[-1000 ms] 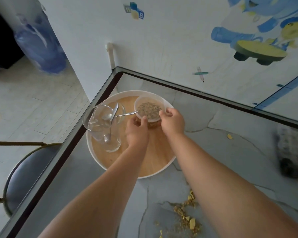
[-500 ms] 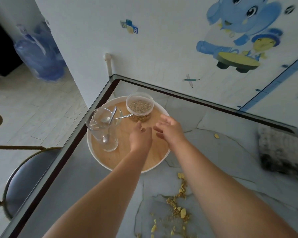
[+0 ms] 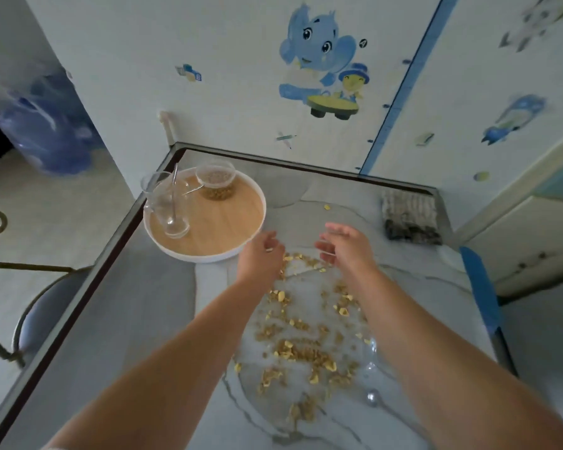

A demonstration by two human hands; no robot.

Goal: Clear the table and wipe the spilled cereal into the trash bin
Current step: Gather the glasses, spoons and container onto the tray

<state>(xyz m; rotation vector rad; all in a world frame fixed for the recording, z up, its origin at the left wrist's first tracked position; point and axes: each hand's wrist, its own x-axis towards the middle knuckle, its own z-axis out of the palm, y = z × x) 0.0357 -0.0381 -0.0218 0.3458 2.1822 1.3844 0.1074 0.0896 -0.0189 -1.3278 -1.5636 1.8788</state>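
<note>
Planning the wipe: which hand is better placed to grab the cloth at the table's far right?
Right, likely. The right hand is open, empty and nearer the cloth; the left hand hovers beside the tray, across the spilled cereal from it.

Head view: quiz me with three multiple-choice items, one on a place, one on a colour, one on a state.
1. The cereal container stands:
A) on the floor
B) on the tray
C) on the chair

2. The tray's rim is:
A) white
B) red
C) black

3. The left hand and right hand:
A) grip the cereal container
B) clasp each other
C) hover empty above the spilled cereal

Answers:
1. B: it sits at the far side of the tray's wooden base.
2. A: a white rim rings the wood.
3. C: the fingers are relaxed and hold nothing, with cereal beneath them.
</note>
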